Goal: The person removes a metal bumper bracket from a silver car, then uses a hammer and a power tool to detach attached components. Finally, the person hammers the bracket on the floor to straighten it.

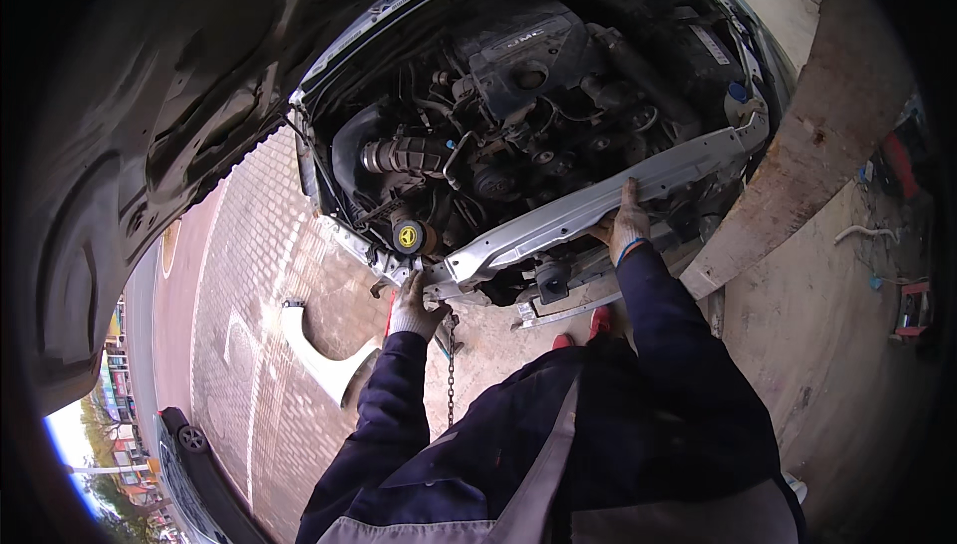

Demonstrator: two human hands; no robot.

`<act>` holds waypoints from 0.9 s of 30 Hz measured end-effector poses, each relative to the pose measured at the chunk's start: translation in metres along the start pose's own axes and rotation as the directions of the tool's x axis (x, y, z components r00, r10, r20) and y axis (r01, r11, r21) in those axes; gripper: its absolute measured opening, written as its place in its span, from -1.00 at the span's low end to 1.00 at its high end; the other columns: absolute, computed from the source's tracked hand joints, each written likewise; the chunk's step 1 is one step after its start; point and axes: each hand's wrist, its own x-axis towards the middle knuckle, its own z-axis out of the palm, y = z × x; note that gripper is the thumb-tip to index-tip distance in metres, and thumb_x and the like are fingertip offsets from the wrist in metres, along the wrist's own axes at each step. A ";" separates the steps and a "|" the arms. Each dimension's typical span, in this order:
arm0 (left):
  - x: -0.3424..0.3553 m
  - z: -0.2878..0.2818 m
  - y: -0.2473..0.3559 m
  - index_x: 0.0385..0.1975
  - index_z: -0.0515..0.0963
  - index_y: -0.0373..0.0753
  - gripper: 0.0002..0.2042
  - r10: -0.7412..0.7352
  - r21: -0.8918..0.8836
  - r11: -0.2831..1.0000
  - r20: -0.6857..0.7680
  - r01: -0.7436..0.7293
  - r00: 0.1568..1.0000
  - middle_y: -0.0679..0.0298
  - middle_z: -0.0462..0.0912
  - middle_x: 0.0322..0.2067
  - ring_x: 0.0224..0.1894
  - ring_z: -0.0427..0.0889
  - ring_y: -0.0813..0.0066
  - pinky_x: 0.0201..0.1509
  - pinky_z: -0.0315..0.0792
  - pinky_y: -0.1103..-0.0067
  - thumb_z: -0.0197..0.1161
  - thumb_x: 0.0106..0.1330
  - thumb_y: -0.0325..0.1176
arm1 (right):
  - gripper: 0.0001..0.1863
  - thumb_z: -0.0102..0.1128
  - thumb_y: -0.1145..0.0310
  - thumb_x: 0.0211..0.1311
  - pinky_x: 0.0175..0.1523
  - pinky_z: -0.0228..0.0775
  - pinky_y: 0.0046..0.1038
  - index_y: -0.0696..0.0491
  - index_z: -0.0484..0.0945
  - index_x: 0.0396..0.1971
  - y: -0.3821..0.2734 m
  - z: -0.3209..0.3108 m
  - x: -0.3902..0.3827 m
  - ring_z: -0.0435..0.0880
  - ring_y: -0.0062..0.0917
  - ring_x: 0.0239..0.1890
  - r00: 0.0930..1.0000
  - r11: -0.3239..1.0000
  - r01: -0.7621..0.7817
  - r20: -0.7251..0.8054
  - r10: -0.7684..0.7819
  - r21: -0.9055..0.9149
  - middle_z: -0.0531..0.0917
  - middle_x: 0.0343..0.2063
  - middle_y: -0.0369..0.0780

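Note:
I stand at the open front of a car. A silver front crossmember [558, 217] runs across the engine bay. My left hand [413, 307], in a light glove, rests at the crossmember's left end, by a bracket below a yellow cap [408, 236]. My right hand [626, 222], also gloved, grips the crossmember near its middle from below. Dark blue sleeves cover both forearms. The engine [518, 55] with its dark cover lies beyond the bar.
The raised hood [150, 95] fills the upper left. A white fender panel [319, 355] lies on the paved ground at left. A thin chain [451, 374] hangs by my left arm. A rusty beam [807, 155] and scattered tools sit at right.

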 end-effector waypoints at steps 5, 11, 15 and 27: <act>-0.003 0.015 -0.002 0.46 0.43 -0.31 -0.08 -0.015 0.045 0.999 -0.053 0.018 0.998 -0.09 0.39 0.52 0.54 0.39 -0.06 0.61 0.33 0.26 0.67 0.09 -0.07 | -0.05 0.02 -0.44 0.53 0.25 0.72 -0.01 0.14 0.30 0.49 -0.004 0.007 -0.005 0.70 -0.10 0.25 0.999 0.999 -0.029 -0.043 0.030 0.021 0.57 0.31 0.05; -0.005 0.016 0.001 0.45 0.44 -0.26 -0.12 -0.054 -0.009 0.999 -0.040 0.054 0.998 -0.03 0.39 0.52 0.58 0.30 -0.09 0.66 0.23 0.19 0.64 0.12 -0.06 | -0.03 -0.01 -0.44 0.53 0.49 0.47 0.05 0.18 0.29 0.49 -0.007 0.012 -0.014 0.56 -0.09 0.39 0.999 0.998 -0.034 -0.017 0.035 0.051 0.51 0.39 0.03; -0.007 0.015 0.006 0.52 0.36 -0.27 -0.10 -0.058 0.026 0.998 -0.024 0.059 0.998 -0.09 0.29 0.57 0.62 0.24 -0.10 0.68 0.21 0.22 0.61 0.16 -0.13 | -0.01 -0.01 -0.44 0.54 0.58 0.34 0.04 0.20 0.28 0.50 -0.009 0.014 -0.018 0.48 -0.08 0.46 0.998 0.997 -0.061 -0.032 0.063 0.044 0.44 0.44 0.06; -0.011 0.020 0.007 0.54 0.34 -0.26 -0.07 -0.066 0.041 0.997 -0.047 0.067 0.997 -0.04 0.29 0.58 0.61 0.24 -0.11 0.66 0.23 0.18 0.60 0.16 -0.09 | 0.04 -0.05 -0.48 0.52 0.48 0.49 0.01 0.17 0.15 0.57 -0.005 0.011 -0.014 0.44 -0.08 0.48 0.999 0.999 -0.010 0.032 0.009 0.038 0.36 0.48 0.07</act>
